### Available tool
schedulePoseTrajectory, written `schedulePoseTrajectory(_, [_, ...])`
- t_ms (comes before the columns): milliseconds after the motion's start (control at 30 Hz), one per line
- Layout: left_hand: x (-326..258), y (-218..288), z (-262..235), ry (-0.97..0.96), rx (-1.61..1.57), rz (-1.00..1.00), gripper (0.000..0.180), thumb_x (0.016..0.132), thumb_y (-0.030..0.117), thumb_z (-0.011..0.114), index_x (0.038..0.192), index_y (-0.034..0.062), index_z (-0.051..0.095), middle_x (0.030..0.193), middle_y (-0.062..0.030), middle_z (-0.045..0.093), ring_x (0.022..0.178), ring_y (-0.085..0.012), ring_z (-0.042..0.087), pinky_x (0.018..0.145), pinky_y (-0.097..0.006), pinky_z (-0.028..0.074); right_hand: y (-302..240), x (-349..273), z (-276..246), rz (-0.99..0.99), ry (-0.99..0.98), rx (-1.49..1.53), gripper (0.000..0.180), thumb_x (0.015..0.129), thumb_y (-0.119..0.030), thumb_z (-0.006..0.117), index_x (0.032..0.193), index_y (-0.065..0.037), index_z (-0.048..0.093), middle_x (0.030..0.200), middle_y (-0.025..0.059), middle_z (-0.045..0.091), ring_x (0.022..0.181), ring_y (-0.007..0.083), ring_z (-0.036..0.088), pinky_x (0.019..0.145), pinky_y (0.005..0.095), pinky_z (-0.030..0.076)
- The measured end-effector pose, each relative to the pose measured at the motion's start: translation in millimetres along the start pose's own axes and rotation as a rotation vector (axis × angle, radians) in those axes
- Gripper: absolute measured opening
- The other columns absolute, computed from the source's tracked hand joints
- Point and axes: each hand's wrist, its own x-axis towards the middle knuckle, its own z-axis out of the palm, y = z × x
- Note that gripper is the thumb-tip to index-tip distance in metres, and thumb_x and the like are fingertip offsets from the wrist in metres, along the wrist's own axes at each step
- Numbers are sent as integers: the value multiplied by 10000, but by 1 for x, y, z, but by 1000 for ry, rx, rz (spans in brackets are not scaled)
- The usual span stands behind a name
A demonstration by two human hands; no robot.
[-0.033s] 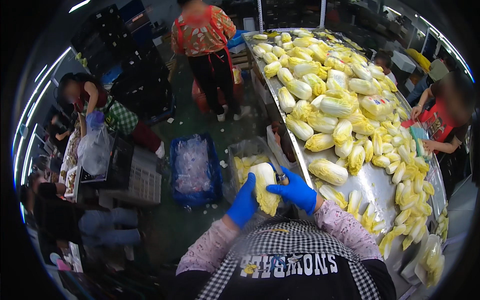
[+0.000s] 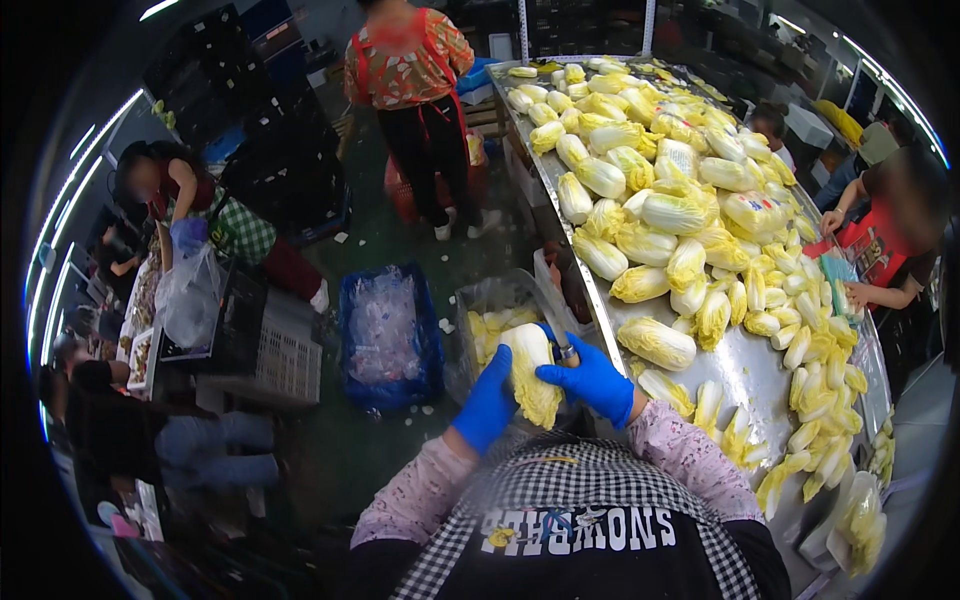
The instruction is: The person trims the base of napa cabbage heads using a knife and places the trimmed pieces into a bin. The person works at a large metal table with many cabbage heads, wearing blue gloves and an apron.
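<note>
In front of my body I hold a napa cabbage (image 2: 531, 365) with a white base at the top and yellow leaves hanging down. My left hand (image 2: 487, 402), in a blue glove, is closed round its left side. The blue-gloved right hand (image 2: 597, 383) grips a knife (image 2: 569, 355), of which only the short grey and brown handle shows; its blade is hidden. My right thumb lies against the cabbage's right side. Beneath the cabbage stands a bin lined with clear plastic (image 2: 462, 372), with yellow leaves (image 2: 488, 328) inside.
A metal table (image 2: 738, 378) on my right carries a large heap of napa cabbages (image 2: 672, 212). Left of the bin sits a blue-lined crate (image 2: 392, 340) of clear plastic bags. Co-workers stand across the table, ahead and at the left, near a grey slatted crate (image 2: 287, 362).
</note>
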Motion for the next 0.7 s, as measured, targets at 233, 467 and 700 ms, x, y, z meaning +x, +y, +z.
schedulePoseTrajectory(233, [-10, -22, -48, 40, 309, 74, 543, 925, 329, 551, 1359, 72, 351, 1291, -105, 479, 1167, -239, 499, 977, -356, 437, 33, -6, 5, 82, -37, -72, 492, 852, -187, 650, 1302, -101, 470, 826, 0, 560, 564, 68, 496, 477, 209, 414])
schedulePoseTrajectory(467, [-22, -30, -59, 1, 339, 31, 614, 852, 156, 659, 1372, 74, 342, 1263, -103, 493, 1155, -218, 498, 947, -331, 451, 15, -7, 24, 187, -135, -180, 674, 828, -71, 583, 1438, -99, 299, 1154, 80, 550, 974, 118, 513, 874, 260, 428])
schedulePoseTrajectory(700, [-25, -18, -79, 45, 383, 29, 686, 841, 221, 683, 1396, 77, 306, 1314, -138, 449, 1208, -245, 456, 999, -360, 403, 35, 8, 33, 127, -88, -289, 630, 835, -187, 666, 1370, -60, 358, 838, 46, 586, 567, 83, 531, 466, 213, 437])
